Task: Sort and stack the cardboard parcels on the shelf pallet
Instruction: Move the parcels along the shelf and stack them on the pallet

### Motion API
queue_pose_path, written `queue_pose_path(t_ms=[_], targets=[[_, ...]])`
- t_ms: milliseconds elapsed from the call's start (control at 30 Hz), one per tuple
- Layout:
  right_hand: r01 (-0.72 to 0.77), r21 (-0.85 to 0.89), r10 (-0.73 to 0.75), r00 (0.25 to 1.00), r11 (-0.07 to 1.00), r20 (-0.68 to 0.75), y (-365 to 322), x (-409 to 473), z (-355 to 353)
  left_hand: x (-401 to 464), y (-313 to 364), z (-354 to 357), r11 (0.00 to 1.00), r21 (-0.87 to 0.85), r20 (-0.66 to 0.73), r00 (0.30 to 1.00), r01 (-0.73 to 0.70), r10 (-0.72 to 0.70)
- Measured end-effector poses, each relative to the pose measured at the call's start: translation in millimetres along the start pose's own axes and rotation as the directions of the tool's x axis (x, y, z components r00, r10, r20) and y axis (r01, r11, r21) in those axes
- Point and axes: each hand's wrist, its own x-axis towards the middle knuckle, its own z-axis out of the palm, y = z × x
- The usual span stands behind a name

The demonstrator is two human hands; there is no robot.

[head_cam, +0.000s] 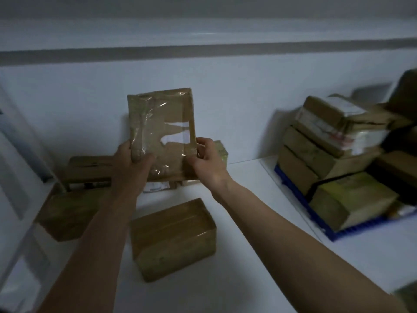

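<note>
I hold a flat cardboard parcel (pixel 161 129) wrapped in clear tape upright above the white shelf surface (pixel 248 222), its torn white label facing me. My left hand (pixel 133 159) grips its lower left edge, thumb across the front. My right hand (pixel 208 160) grips its lower right edge. At the right a blue pallet (pixel 325 231) carries a stack of several cardboard parcels (pixel 320 141). A taped box (pixel 173 238) lies on the shelf below my hands.
More parcels lie at the left: a brown box (pixel 67 213) near the shelf edge and a darker box (pixel 90 170) behind it. A small parcel (pixel 222 150) peeks out behind my right hand. A white wall closes the back.
</note>
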Motion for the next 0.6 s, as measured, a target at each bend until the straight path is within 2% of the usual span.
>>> queue_pose_path(t_ms=[233, 367, 600], targets=[[0.065, -0.072, -0.072, 0.991, 0.995, -0.11, -12, -45, -85, -42, 41, 60, 0.999, 0.048, 0.048, 0.999, 0.001, -0.003], [0.032, -0.084, -0.042, 0.991, 0.996, -0.124, -5, -85, -131, -86, 61, 95, 0.998, 0.011, 0.097, 0.993, 0.067, -0.068], [-0.003, -0.078, -0.012, 0.981, 0.997, -0.196, 6, -149, -202, -166, 84, 151, 0.999, 0.005, 0.134, 0.99, 0.053, -0.053]])
